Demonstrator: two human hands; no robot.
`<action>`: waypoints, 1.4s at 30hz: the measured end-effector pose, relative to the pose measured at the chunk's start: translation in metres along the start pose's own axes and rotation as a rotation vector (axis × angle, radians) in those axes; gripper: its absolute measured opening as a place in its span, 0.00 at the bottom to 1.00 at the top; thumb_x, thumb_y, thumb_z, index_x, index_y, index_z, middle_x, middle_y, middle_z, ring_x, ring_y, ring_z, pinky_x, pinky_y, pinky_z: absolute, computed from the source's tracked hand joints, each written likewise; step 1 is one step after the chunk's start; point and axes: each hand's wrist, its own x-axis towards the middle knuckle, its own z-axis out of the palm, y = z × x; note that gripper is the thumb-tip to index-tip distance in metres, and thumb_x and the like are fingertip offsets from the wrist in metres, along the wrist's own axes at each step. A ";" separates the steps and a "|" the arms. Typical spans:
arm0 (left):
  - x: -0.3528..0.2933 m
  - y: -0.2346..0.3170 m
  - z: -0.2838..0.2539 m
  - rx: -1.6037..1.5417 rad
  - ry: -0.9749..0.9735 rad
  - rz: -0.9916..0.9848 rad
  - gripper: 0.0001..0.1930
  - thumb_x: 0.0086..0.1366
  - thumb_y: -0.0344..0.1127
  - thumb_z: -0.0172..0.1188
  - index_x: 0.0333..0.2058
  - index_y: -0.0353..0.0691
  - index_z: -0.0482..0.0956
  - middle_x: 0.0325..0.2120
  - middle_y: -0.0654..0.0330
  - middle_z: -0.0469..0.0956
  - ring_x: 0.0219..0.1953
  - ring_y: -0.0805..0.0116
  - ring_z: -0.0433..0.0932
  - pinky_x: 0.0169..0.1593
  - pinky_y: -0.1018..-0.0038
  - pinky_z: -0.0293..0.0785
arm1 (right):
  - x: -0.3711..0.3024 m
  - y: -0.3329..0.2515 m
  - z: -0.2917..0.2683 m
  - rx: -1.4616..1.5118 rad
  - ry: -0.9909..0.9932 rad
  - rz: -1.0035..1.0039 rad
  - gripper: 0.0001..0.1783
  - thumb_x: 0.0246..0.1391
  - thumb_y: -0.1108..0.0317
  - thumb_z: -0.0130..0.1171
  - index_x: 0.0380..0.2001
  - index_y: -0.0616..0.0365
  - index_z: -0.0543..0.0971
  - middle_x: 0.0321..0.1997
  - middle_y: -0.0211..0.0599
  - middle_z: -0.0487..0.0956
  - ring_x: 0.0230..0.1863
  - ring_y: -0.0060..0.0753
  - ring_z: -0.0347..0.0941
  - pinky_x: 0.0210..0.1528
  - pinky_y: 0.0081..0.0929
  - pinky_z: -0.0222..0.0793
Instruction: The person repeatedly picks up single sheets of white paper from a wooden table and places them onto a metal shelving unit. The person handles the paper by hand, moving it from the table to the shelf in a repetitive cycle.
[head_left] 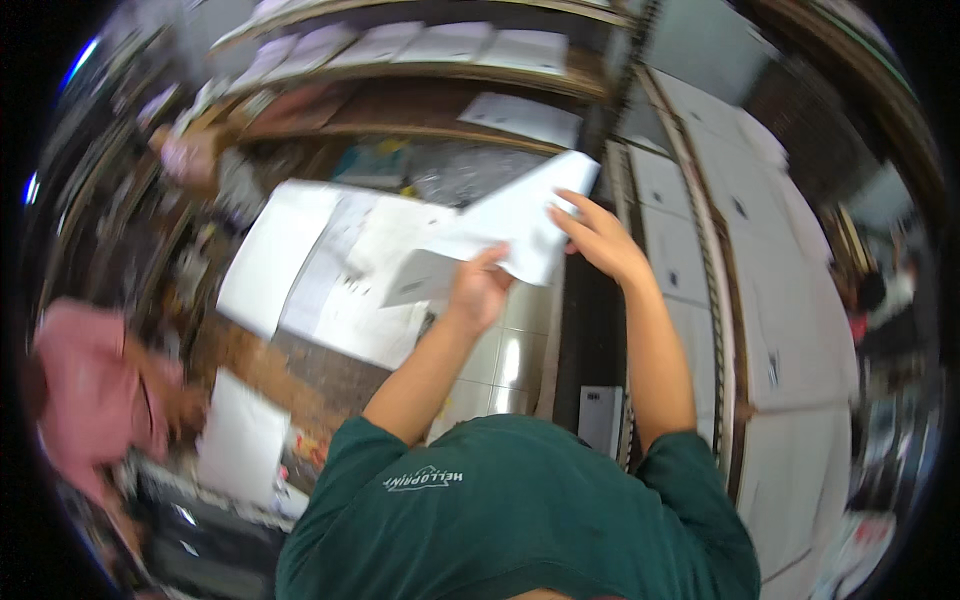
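Observation:
A white sheet of paper [520, 225], bent and tilted, is held up in front of me between both hands; whether it is one sheet or more I cannot tell. My left hand [480, 292] grips its near edge with the thumb on top. My right hand [598, 238] is closed on its right side, fingertips on the paper. A greyish flap [420, 277] hangs down left of my left hand. Beyond it, large white sheets [280, 250] and printed paper [370, 270] lie on the wooden table [235, 345].
Shelves with paper stacks [430, 45] stand at the back. Along my right runs a rack holding white stacks [780, 270]. A person in a pink shirt [100, 375] is at the left, near a white sheet [243, 435]. Floor tiles [510, 355] show below my hands.

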 end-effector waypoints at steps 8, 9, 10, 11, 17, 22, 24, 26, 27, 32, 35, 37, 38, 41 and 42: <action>-0.077 -0.039 -0.065 -0.009 0.082 -0.344 0.19 0.62 0.38 0.53 0.50 0.41 0.65 0.47 0.56 0.69 0.48 0.62 0.71 0.49 0.61 0.70 | -0.013 0.106 0.062 0.563 0.396 -0.104 0.19 0.46 0.83 0.49 0.44 0.64 0.72 0.41 0.37 0.73 0.40 0.25 0.69 0.41 0.19 0.65; -0.092 -0.038 -0.077 0.001 0.152 -0.391 0.19 0.62 0.40 0.53 0.51 0.42 0.65 0.48 0.56 0.68 0.49 0.61 0.70 0.50 0.61 0.69 | -0.014 0.112 0.060 0.565 0.393 -0.094 0.18 0.48 0.84 0.48 0.45 0.64 0.71 0.41 0.38 0.72 0.40 0.25 0.69 0.42 0.20 0.65; -0.108 -0.038 -0.091 0.013 0.215 -0.443 0.20 0.62 0.41 0.53 0.51 0.44 0.64 0.49 0.56 0.67 0.50 0.60 0.69 0.51 0.60 0.68 | -0.012 0.133 0.056 0.572 0.387 -0.056 0.19 0.48 0.82 0.50 0.46 0.63 0.71 0.42 0.36 0.73 0.41 0.25 0.69 0.45 0.20 0.64; -0.124 -0.045 -0.134 -0.009 0.150 -0.331 0.21 0.62 0.43 0.52 0.53 0.46 0.63 0.49 0.56 0.66 0.51 0.59 0.68 0.52 0.60 0.67 | -0.009 0.147 0.056 0.561 0.387 -0.029 0.20 0.47 0.83 0.48 0.46 0.63 0.71 0.42 0.36 0.73 0.41 0.25 0.69 0.44 0.19 0.64; -0.211 -0.003 -0.218 -0.109 0.720 0.162 0.39 0.57 0.63 0.49 0.60 0.44 0.53 0.53 0.52 0.60 0.57 0.55 0.60 0.57 0.58 0.58 | 0.004 0.190 0.065 0.508 0.255 0.045 0.21 0.46 0.84 0.44 0.46 0.63 0.71 0.45 0.39 0.72 0.41 0.27 0.69 0.42 0.19 0.65; -0.276 0.016 -0.267 -0.400 0.804 0.785 0.52 0.49 0.77 0.41 0.62 0.44 0.45 0.60 0.52 0.52 0.61 0.53 0.54 0.59 0.55 0.54 | 0.018 0.170 0.080 0.398 0.263 0.085 0.22 0.45 0.84 0.45 0.47 0.64 0.72 0.44 0.37 0.73 0.40 0.24 0.69 0.42 0.18 0.64; -0.290 0.030 -0.273 -0.495 0.741 0.961 0.53 0.47 0.78 0.41 0.63 0.45 0.44 0.60 0.53 0.52 0.61 0.53 0.54 0.60 0.55 0.53 | 0.021 0.164 0.079 0.430 0.236 0.071 0.24 0.43 0.83 0.45 0.48 0.65 0.71 0.46 0.37 0.73 0.41 0.24 0.69 0.43 0.19 0.64; -0.294 0.049 -0.272 -0.550 0.689 1.056 0.52 0.47 0.77 0.42 0.62 0.45 0.45 0.60 0.54 0.53 0.61 0.54 0.54 0.60 0.56 0.53 | 0.022 0.163 0.081 0.370 0.232 0.026 0.25 0.43 0.84 0.45 0.49 0.63 0.71 0.48 0.39 0.72 0.41 0.26 0.69 0.42 0.19 0.65; -0.292 0.058 -0.269 -0.560 0.675 1.070 0.50 0.49 0.75 0.44 0.62 0.45 0.46 0.60 0.54 0.54 0.61 0.54 0.54 0.60 0.57 0.54 | 0.022 0.160 0.081 0.336 0.235 0.009 0.26 0.43 0.85 0.45 0.50 0.63 0.70 0.49 0.40 0.72 0.41 0.27 0.70 0.41 0.20 0.65; -0.233 0.086 -0.309 -0.341 0.995 0.773 0.24 0.59 0.43 0.58 0.49 0.37 0.65 0.47 0.57 0.69 0.50 0.65 0.68 0.49 0.70 0.69 | -0.005 0.149 0.073 0.111 0.271 0.034 0.26 0.39 0.83 0.46 0.47 0.65 0.73 0.49 0.41 0.73 0.44 0.28 0.69 0.46 0.21 0.63; -0.201 0.086 -0.381 -0.384 0.775 0.769 0.05 0.59 0.30 0.55 0.33 0.37 0.71 0.27 0.60 0.74 0.30 0.71 0.75 0.33 0.81 0.75 | -0.023 0.101 0.067 0.092 0.208 0.136 0.28 0.36 0.81 0.45 0.47 0.66 0.73 0.47 0.40 0.74 0.46 0.28 0.69 0.47 0.20 0.63; -0.190 0.092 -0.410 -0.432 0.611 0.686 0.02 0.57 0.26 0.53 0.27 0.39 0.70 0.20 0.63 0.73 0.24 0.72 0.75 0.30 0.80 0.76 | -0.027 0.088 0.058 0.108 0.157 0.112 0.30 0.34 0.81 0.44 0.48 0.65 0.72 0.44 0.38 0.74 0.41 0.26 0.69 0.42 0.20 0.65; -0.181 0.091 -0.411 -0.439 0.555 0.629 0.01 0.57 0.27 0.52 0.26 0.40 0.70 0.19 0.62 0.73 0.23 0.71 0.75 0.29 0.79 0.76 | -0.028 0.084 0.050 -0.039 0.145 0.098 0.31 0.33 0.81 0.44 0.48 0.64 0.72 0.44 0.38 0.75 0.39 0.26 0.70 0.39 0.20 0.66; -0.159 0.098 -0.406 -0.345 0.818 0.621 0.10 0.52 0.36 0.51 0.29 0.36 0.70 0.19 0.61 0.72 0.20 0.69 0.71 0.25 0.77 0.70 | -0.045 0.038 0.020 -0.238 0.116 -0.081 0.31 0.33 0.80 0.46 0.49 0.61 0.72 0.43 0.38 0.76 0.30 0.20 0.66 0.32 0.20 0.64; -0.151 0.098 -0.407 -0.272 1.162 0.630 0.12 0.51 0.37 0.50 0.30 0.34 0.70 0.21 0.57 0.71 0.21 0.65 0.70 0.24 0.75 0.68 | -0.057 0.015 0.004 -0.199 0.080 -0.015 0.31 0.33 0.79 0.46 0.49 0.61 0.72 0.44 0.38 0.75 0.31 0.21 0.67 0.33 0.19 0.65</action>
